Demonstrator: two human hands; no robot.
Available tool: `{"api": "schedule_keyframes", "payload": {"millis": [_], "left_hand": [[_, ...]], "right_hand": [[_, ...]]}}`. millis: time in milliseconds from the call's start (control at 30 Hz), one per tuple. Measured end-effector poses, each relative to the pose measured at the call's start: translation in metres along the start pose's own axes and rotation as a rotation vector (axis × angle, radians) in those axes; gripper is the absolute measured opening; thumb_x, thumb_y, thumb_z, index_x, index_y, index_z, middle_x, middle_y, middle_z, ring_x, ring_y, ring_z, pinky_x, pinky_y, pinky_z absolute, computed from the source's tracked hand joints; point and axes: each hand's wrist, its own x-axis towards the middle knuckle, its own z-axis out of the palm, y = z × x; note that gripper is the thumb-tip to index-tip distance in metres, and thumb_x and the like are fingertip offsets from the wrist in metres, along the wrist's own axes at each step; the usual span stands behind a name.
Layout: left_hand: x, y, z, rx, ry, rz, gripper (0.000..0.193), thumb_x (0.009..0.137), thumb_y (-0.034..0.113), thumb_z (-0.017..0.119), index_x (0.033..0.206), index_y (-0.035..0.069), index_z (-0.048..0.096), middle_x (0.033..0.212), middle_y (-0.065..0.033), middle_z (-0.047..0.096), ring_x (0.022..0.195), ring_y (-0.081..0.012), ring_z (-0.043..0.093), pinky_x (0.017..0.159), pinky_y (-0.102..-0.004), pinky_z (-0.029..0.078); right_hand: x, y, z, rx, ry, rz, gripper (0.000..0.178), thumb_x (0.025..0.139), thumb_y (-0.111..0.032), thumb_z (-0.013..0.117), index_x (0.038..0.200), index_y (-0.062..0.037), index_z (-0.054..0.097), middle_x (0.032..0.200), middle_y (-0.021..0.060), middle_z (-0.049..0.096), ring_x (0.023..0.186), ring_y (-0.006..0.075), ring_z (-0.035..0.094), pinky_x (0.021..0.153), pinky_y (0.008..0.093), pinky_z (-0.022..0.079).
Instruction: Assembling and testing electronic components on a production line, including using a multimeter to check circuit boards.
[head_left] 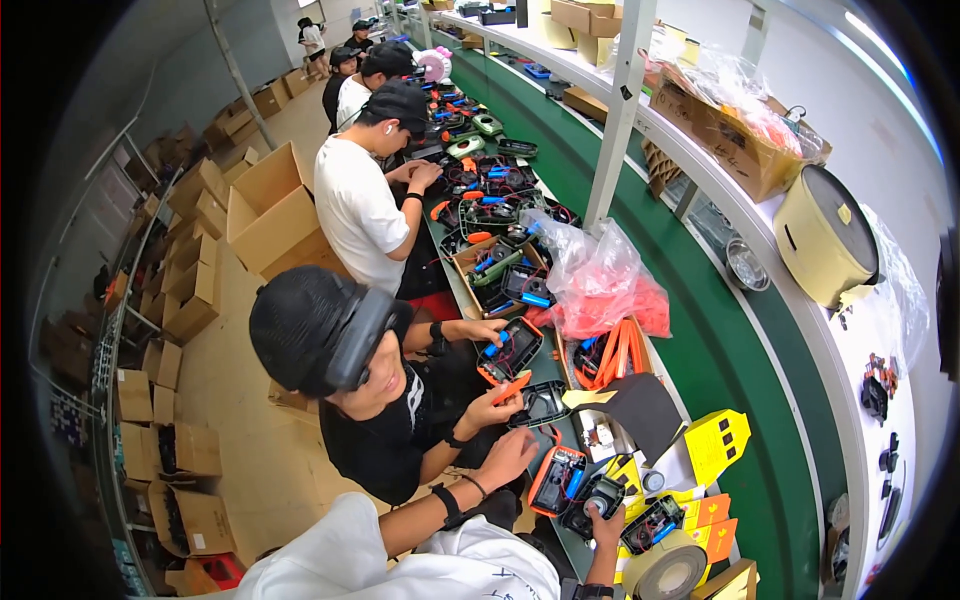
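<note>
At six o'clock, a black round-bodied device part (597,497) is clamped in the right hand (607,522); the left hand (508,455) rests spread against an open orange-and-black casing (556,478), judged half-assembled. Similar open casings (512,347) wait at twelve o'clock along the green worktop (720,350).

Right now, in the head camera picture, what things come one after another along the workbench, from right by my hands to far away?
Roll of tape → black part in the right hand → orange-and-black casing under the left hand → orange piece a co-worker holds → clear bag of red parts → pink toy.
</note>
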Motion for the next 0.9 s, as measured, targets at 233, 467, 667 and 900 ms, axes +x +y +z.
{"api": "schedule_keyframes", "payload": {"millis": [233,467,667,900], "left_hand": [[0.046,0.017,0.006,0.376,0.21,0.251,0.027,0.089,0.006,0.057,0.114,-0.004,0.052,0.112,-0.0285,0.054,0.091,-0.0446,0.064,0.075,-0.0504,0.055],[0.049,0.041,0.014,0.376,-0.111,0.282,0.021,0.087,0.007,0.058,0.105,-0.002,0.053,0.094,-0.0256,0.063,0.082,-0.0461,0.064,0.07,-0.0528,0.054],[0.006,0.027,0.028,0.287,-0.235,0.103,0.018,0.092,0.018,0.057,0.097,0.0,0.056,0.085,-0.026,0.067,0.082,-0.0462,0.066,0.071,-0.056,0.054],[-0.024,-0.019,0.013,0.127,-0.272,-0.005,0.025,0.095,0.024,0.056,0.089,-0.001,0.06,0.083,-0.0236,0.069,0.083,-0.0438,0.067,0.072,-0.0537,0.052]], "right_hand": [[-0.003,-0.006,0.005,0.051,-0.011,-0.035,0.093,0.072,-0.033,0.088,0.139,0.0131,0.043,0.134,0.0261,0.055,0.125,0.0339,0.054,0.109,0.0392,0.04],[-0.006,-0.012,0.002,0.084,-0.023,-0.021,0.097,0.071,-0.033,0.089,0.139,0.0158,0.041,0.132,0.0293,0.057,0.124,0.0361,0.056,0.108,0.0393,0.04],[-0.005,-0.013,-0.004,0.137,-0.054,-0.042,0.09,0.07,-0.028,0.089,0.137,0.0133,0.044,0.127,0.0263,0.06,0.117,0.034,0.06,0.104,0.0391,0.045],[-0.011,-0.03,-0.004,0.199,-0.039,-0.053,0.073,0.071,-0.024,0.089,0.127,0.0056,0.053,0.115,0.0197,0.065,0.104,0.0294,0.064,0.094,0.0383,0.049]]}}
